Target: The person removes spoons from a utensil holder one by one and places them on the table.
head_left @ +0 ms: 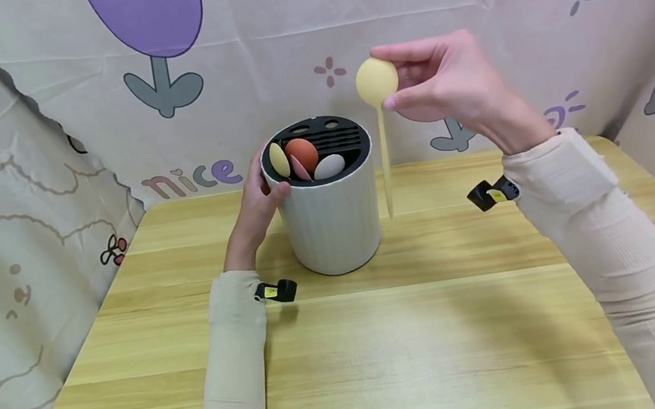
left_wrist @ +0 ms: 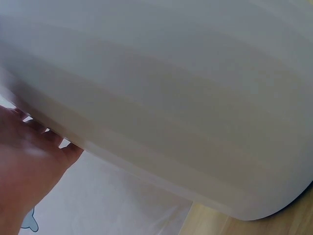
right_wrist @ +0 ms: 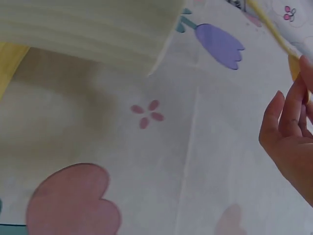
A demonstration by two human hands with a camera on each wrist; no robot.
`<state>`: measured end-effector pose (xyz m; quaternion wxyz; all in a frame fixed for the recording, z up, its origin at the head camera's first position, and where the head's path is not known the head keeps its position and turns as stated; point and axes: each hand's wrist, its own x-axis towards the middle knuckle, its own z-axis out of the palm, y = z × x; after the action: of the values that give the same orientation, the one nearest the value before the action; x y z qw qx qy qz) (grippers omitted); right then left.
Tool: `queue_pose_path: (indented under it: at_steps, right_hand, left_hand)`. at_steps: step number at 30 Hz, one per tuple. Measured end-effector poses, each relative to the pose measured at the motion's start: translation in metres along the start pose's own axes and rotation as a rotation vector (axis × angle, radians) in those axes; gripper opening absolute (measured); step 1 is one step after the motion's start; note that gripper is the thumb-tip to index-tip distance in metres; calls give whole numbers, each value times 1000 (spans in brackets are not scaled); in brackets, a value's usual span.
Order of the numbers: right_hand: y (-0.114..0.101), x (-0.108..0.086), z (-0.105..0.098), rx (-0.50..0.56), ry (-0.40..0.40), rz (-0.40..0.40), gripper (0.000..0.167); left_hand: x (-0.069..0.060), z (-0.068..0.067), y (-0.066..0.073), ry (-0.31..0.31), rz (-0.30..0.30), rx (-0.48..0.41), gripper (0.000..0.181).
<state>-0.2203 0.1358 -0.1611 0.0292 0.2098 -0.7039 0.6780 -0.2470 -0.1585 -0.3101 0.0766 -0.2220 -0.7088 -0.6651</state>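
A white ribbed utensil holder (head_left: 333,228) with a black slotted top (head_left: 337,139) stands upright on the table. My left hand (head_left: 254,204) grips its left side at the rim, thumb in front; the left wrist view shows the fingers against the wall (left_wrist: 161,98). Raised to the right of the holder, my right hand (head_left: 451,79) pinches a pale yellow spoon (head_left: 376,81) by its round head. The handle hangs straight down beside the holder, apart from it. In the right wrist view the fingertips are partly cut off at the edge.
Inside the holder's front opening stand a yellow spoon (head_left: 279,160), an orange one (head_left: 302,155), a pink one (head_left: 300,168) and a white one (head_left: 330,166), heads up. A printed cloth (head_left: 276,65) hangs behind the wooden table (head_left: 424,358).
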Motion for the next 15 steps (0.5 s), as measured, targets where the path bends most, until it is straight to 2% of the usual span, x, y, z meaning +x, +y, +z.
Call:
queue_pose_path:
  at_steps: [8,15]
  right_hand:
    - [28,1,-8,-98,-82,34,57]
    - [50,-1,-18,-188,-85,78,55]
  left_hand:
    - [-1,0,1,2,20,-18,133]
    - [-1,0,2,1,2,-4,133]
